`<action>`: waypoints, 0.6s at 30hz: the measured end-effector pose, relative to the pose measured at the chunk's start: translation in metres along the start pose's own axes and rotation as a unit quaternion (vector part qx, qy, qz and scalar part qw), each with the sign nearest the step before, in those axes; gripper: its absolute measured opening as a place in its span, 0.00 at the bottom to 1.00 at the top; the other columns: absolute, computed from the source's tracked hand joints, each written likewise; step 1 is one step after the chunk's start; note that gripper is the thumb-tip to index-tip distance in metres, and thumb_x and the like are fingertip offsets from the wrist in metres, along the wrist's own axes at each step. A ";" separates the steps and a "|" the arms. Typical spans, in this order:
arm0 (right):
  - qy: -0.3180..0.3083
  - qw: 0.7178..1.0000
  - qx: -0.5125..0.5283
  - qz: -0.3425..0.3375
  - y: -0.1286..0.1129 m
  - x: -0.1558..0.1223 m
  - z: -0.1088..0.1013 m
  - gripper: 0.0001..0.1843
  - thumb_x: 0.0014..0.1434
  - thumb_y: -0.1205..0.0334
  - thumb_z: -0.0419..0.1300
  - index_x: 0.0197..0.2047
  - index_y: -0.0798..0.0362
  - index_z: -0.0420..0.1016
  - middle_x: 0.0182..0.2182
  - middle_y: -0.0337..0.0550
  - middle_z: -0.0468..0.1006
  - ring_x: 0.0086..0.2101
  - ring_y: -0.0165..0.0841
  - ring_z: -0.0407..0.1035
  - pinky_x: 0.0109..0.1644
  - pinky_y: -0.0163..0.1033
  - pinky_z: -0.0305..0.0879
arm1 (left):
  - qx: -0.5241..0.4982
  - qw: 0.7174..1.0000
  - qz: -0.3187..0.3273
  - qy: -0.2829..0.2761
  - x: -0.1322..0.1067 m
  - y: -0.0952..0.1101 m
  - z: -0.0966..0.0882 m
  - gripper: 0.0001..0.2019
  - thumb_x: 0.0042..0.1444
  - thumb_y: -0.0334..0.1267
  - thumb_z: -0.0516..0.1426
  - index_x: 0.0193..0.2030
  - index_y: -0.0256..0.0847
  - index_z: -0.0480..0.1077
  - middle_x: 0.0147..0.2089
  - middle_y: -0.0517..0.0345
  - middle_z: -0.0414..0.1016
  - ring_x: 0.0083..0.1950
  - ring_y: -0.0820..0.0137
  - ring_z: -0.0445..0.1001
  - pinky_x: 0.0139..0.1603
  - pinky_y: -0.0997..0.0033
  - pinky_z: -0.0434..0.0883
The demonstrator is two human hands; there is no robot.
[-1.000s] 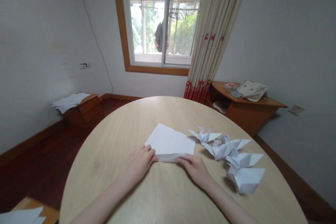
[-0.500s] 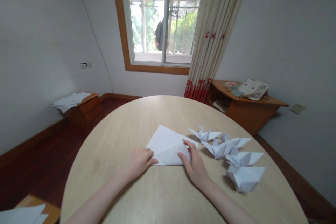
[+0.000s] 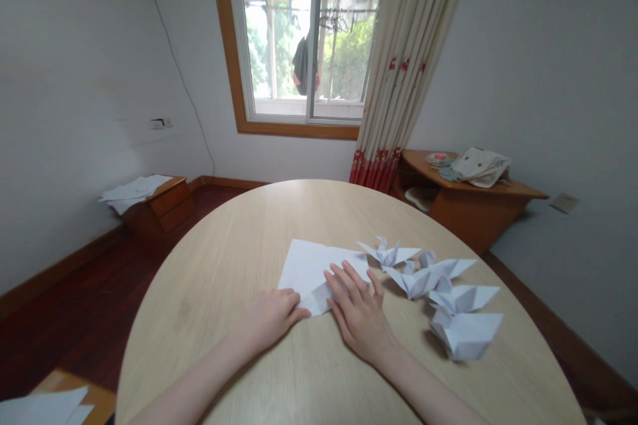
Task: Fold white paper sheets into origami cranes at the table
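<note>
Both hands pin the paper sheet (image 3: 309,264) to the worktop (image 3: 234,239): left hand (image 3: 272,317) curled on its seven-o'clock corner, right hand (image 3: 361,315) splayed flat, pressing the fold down.

One camera only, riding on the person's head, looking forward and down across the round table (image 3: 209,265) toward the window (image 3: 309,40) on the far wall, close over the left hand (image 3: 272,319) and right hand (image 3: 361,315) at lower middle, forearms entering from the bottom edge.
</note>
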State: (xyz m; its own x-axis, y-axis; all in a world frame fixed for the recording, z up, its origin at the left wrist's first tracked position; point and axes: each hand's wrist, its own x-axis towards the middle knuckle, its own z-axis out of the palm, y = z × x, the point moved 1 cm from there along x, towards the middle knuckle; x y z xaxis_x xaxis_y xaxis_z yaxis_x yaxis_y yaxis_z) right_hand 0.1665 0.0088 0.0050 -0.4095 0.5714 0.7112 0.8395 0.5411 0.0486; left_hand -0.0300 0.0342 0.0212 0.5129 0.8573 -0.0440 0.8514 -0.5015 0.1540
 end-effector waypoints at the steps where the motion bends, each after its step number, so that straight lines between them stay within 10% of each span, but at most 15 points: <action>1: -0.008 1.000 -0.003 -0.001 0.000 0.000 0.000 0.27 0.66 0.61 0.52 0.67 0.51 0.56 0.59 0.49 0.70 0.62 0.41 0.55 0.67 0.52 0.30 | 0.001 1.000 -0.002 0.000 0.000 0.000 0.001 0.17 0.66 0.48 0.50 0.37 0.39 0.74 0.38 0.52 0.79 0.39 0.61 0.78 0.34 0.70 0.65; 18: -0.121 0.992 0.003 -0.039 0.000 -0.003 0.008 0.18 0.54 0.70 0.56 0.49 0.53 0.73 0.52 0.47 0.76 0.63 0.46 0.52 0.65 0.57 0.11 | -0.040 0.998 0.039 -0.013 -0.012 0.023 0.004 0.13 0.64 0.40 0.48 0.36 0.38 0.71 0.37 0.52 0.78 0.37 0.61 0.77 0.33 0.67 0.65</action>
State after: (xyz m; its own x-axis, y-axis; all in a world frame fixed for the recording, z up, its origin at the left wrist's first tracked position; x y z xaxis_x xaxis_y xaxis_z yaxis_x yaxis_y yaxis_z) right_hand 0.1655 0.0119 -0.0028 -0.5473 0.6586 0.5165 0.8002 0.5926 0.0922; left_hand -0.0164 0.0119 0.0213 0.5809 0.8122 -0.0535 0.7976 -0.5548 0.2367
